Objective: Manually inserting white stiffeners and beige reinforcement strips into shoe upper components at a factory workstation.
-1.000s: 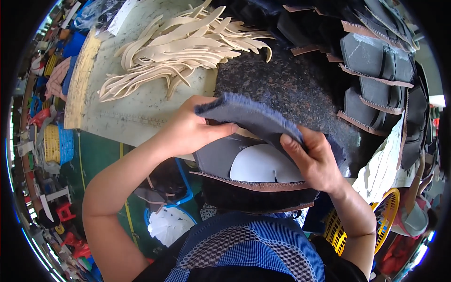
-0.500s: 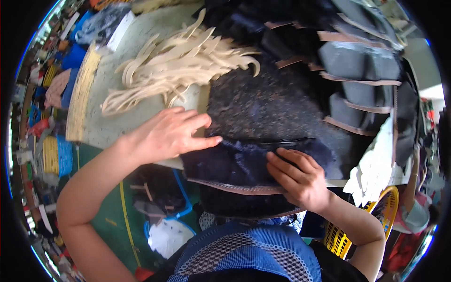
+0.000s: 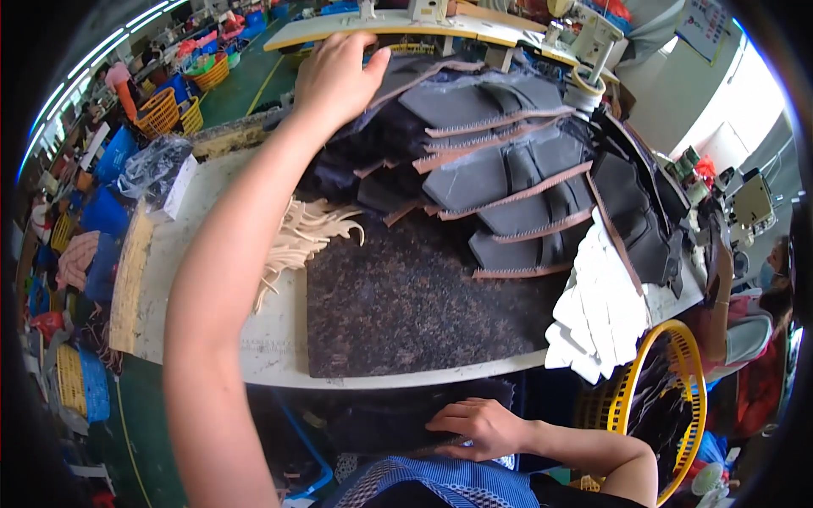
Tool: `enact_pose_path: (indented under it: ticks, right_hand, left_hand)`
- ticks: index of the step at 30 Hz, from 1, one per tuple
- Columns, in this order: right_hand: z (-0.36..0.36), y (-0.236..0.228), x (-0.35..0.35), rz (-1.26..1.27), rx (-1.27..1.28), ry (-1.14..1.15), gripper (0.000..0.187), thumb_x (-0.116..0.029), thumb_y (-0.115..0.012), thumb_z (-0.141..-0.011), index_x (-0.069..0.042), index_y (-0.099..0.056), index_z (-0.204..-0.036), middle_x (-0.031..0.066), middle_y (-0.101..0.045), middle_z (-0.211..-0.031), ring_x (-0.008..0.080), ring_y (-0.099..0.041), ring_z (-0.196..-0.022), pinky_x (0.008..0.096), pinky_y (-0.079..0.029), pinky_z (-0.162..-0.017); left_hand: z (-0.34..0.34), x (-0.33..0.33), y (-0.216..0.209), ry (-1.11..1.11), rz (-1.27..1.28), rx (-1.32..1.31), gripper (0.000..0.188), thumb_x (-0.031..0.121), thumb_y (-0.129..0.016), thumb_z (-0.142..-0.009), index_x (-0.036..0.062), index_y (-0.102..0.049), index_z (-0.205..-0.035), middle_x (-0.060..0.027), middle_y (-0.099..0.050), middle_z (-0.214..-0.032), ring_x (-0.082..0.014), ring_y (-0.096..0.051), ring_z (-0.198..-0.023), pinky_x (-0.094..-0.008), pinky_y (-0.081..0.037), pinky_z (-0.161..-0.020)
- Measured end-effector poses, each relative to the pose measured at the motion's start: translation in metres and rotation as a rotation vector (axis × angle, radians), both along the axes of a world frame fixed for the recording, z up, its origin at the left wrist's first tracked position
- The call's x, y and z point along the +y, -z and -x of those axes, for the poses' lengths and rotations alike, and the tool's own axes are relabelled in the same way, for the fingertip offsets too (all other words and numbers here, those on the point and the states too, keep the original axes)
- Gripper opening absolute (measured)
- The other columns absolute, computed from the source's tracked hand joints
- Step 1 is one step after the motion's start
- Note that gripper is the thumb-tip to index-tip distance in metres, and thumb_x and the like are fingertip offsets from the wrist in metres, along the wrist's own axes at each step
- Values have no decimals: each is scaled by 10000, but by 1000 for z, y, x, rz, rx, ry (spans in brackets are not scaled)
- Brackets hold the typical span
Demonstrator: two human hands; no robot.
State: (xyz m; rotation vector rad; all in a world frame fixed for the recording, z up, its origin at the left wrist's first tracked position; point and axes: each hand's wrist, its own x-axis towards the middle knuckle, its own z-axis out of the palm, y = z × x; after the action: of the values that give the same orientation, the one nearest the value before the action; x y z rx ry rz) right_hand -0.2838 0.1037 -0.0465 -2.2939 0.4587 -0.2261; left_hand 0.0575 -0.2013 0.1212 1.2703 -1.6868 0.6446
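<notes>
My right hand (image 3: 478,427) is low in front of me, below the table's near edge. Its fingers are closed on a dark fleece panel (image 3: 381,419) that hangs over my lap. My left arm reaches far across the table. The left hand (image 3: 339,80) is above the far end of a pile of dark panels, its thumb apart from the fingers and nothing visible in it. These stacked panels (image 3: 500,182) have smooth dark grey faces and brown stitched edges. Beside my left forearm lies a heap of cream strips (image 3: 309,233), partly hidden by that arm.
A dark speckled board (image 3: 406,305) lies on the pale table (image 3: 271,360). White cut pieces (image 3: 593,313) are stacked at its right. A yellow basket (image 3: 699,381) with dark pieces stands by the right corner. Sewing machines (image 3: 593,38) stand beyond the pile. A person (image 3: 741,322) is at far right.
My left hand has gone from the near panel to the far pile. The right hand has drawn the dark panel off the board, down over my lap. The view has tilted up.
</notes>
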Motion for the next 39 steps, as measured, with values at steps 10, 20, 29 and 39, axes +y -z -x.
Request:
enact_pose_path:
  ticks: [10,20,29,39]
  right_hand:
    - [6,-66,-69,283,-134,191,188,-148,-793,-899,-30,-754,-1041,112,-756,-992,267,-755,-885,397,-610,-789]
    - [-27,-159,-63,476,-410,-20,221,-134,-824,-818,-68,-803,-1028,71,-775,-929,180,-729,-714,290,-573,-656]
    - [-150,-148,-145,236,-321,-29,211,29,-779,-805,16,-748,-1014,143,-725,-889,284,-730,-789,370,-589,-698]
    - [-358,-91,-189,676,-435,-138,279,-125,-763,-874,-35,-707,-1132,152,-711,-1101,353,-701,-1021,438,-583,-873]
  left_hand:
    - [-5,3,-4,623,-241,273,394,223,-818,-959,25,-580,-1205,-67,-721,-1111,-127,-649,-991,-275,-506,-891]
    - [10,208,112,906,-1386,554,463,220,-863,-907,46,-633,-1270,-51,-638,-1197,-179,-656,-1106,-352,-551,-930]
    - [-100,282,118,169,-457,402,168,121,-776,-926,57,-751,-1079,-89,-765,-1045,-233,-735,-949,-345,-562,-820]
    - [-217,245,109,19,-959,856,273,239,-719,-1026,-2,-693,-1152,-33,-726,-1052,-97,-657,-917,-283,-532,-815]
